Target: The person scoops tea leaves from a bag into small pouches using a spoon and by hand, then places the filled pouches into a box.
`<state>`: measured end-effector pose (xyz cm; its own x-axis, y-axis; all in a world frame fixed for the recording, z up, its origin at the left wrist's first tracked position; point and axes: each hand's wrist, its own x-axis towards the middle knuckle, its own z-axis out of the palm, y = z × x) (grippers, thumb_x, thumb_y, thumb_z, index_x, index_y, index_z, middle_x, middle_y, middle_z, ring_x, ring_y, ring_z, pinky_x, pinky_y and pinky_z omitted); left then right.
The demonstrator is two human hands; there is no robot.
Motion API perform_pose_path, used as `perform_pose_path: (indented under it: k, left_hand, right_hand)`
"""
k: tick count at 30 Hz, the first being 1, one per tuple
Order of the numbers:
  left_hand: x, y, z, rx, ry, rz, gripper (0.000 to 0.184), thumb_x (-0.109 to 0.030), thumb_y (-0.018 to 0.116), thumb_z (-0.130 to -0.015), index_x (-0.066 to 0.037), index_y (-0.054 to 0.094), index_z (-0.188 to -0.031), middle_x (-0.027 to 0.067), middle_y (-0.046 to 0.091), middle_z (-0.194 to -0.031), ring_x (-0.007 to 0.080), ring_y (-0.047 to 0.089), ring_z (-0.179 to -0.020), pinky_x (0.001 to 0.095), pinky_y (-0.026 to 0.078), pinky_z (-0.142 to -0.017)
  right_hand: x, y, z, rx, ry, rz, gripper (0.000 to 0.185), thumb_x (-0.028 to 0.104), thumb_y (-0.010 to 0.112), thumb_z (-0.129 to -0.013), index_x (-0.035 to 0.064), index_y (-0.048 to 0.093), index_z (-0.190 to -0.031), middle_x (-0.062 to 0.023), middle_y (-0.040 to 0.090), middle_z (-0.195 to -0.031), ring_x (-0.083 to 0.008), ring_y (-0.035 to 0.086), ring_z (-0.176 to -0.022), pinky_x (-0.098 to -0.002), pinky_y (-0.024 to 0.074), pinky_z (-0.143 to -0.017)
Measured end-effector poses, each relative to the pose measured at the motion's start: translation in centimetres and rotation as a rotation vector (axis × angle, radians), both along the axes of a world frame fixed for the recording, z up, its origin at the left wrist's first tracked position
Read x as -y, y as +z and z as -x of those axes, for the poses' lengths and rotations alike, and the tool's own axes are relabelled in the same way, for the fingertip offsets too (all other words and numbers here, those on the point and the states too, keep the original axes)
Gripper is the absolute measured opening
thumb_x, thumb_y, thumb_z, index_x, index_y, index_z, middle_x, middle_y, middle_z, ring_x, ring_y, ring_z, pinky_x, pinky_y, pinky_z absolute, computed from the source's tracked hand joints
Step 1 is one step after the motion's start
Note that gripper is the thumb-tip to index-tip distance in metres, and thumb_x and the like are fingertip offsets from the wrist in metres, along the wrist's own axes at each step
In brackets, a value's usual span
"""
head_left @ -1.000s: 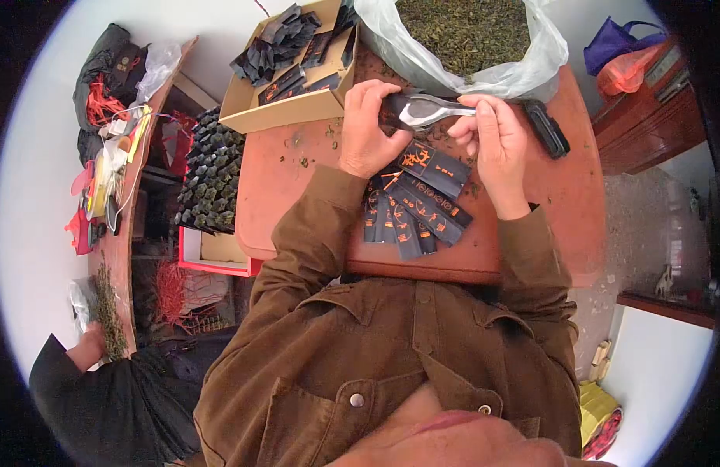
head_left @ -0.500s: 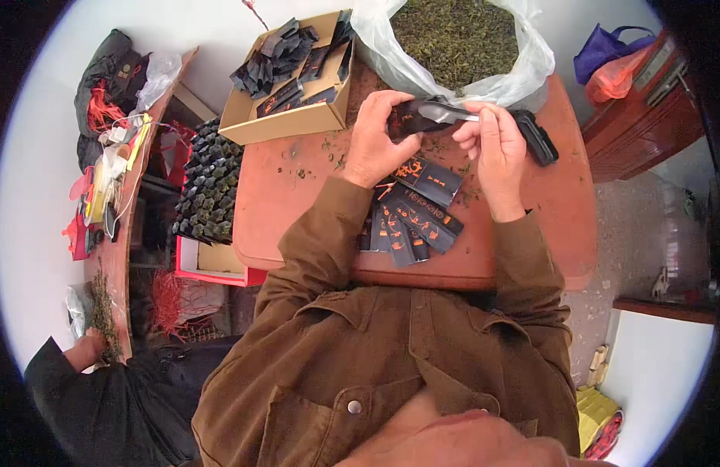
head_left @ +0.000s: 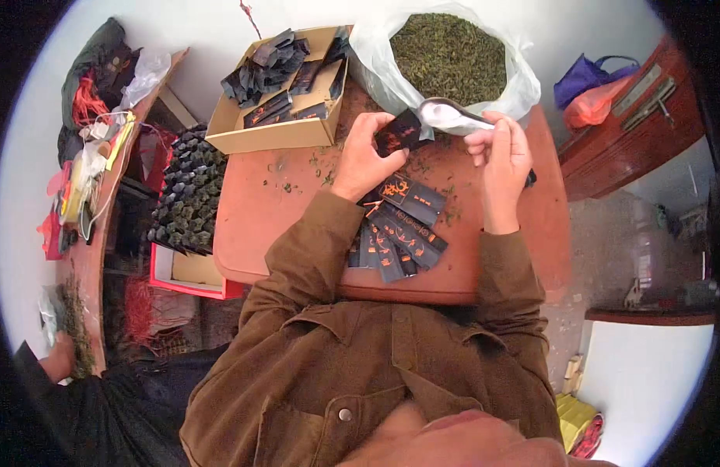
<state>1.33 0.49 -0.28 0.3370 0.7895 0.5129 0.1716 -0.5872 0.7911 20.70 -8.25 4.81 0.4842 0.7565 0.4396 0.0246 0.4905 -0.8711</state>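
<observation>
My left hand (head_left: 361,162) is closed around a small black packet (head_left: 399,134) with orange print. In my right hand (head_left: 501,159) I grip the handle of a spoon (head_left: 447,114), its pale shiny bowl between the packet and the open bag. The bowl shows no leaves that I can make out. Just beyond stands a clear plastic bag (head_left: 373,54) full of dark green dried leaves (head_left: 449,58). Below my hands, several flat black packets (head_left: 406,237) with orange print lie fanned on the reddish table (head_left: 251,226).
A cardboard box (head_left: 278,138) of black packets stands at the back left. Filled dark packets (head_left: 190,191) are packed upright beside the table, above a red-rimmed box (head_left: 192,284). At far left, another person's hand (head_left: 60,356) rests by a cluttered shelf (head_left: 91,303). A dark object is mostly hidden behind my right hand.
The spoon has come away from the packet's mouth and lifted toward the bag, its bowl now fully visible. My left hand still holds the packet. The whole view has shifted slightly.
</observation>
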Motion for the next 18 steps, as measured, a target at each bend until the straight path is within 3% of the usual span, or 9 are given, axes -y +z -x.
perform_pose_path:
  k: [6,9,14,18]
  left_hand:
    - [0.2,0.2,0.4,-0.042,0.056,-0.107,0.045,-0.005,0.075,-0.071,-0.003,0.056,-0.112,0.0071,0.052,-0.108,0.0192,0.055,-0.107,0.0304,0.049,-0.088]
    - [-0.2,-0.2,0.3,0.081,0.057,-0.045,0.048,-0.014,0.075,-0.068,-0.002,0.055,-0.11,0.0141,0.055,-0.104,0.0303,0.055,-0.103,0.0385,0.045,-0.092]
    - [-0.3,-0.4,0.6,0.044,0.106,-0.101,0.053,-0.015,0.075,-0.067,-0.002,0.052,-0.112,0.0146,0.055,-0.106,0.0317,0.054,-0.103,0.0398,0.045,-0.092]
    - [-0.1,-0.4,0.3,0.033,0.119,-0.131,0.05,-0.014,0.073,-0.067,-0.003,0.053,-0.111,0.0149,0.055,-0.105,0.0327,0.054,-0.102,0.0404,0.045,-0.09]
  right_hand:
    - [-4.5,3.2,-3.8,0.207,-0.071,0.076,0.024,0.017,0.045,-0.101,0.0,0.061,-0.107,-0.005,0.067,-0.074,-0.0046,0.052,-0.058,-0.0188,0.0389,-0.049]
    - [-3.9,4.1,-2.9,0.229,-0.067,0.083,0.024,0.017,0.046,-0.1,0.0006,0.062,-0.106,-0.0047,0.066,-0.072,-0.004,0.051,-0.057,-0.0182,0.0375,-0.049]
    - [-1.3,3.7,0.1,0.262,-0.108,0.038,0.023,0.016,0.048,-0.1,0.0007,0.063,-0.107,-0.0034,0.066,-0.071,-0.0033,0.051,-0.057,-0.0177,0.0373,-0.049]
    - [-0.5,2.3,1.2,0.463,-0.099,0.069,0.021,0.014,0.049,-0.1,0.0007,0.064,-0.108,-0.0028,0.066,-0.071,-0.0025,0.052,-0.058,-0.0178,0.0385,-0.05]
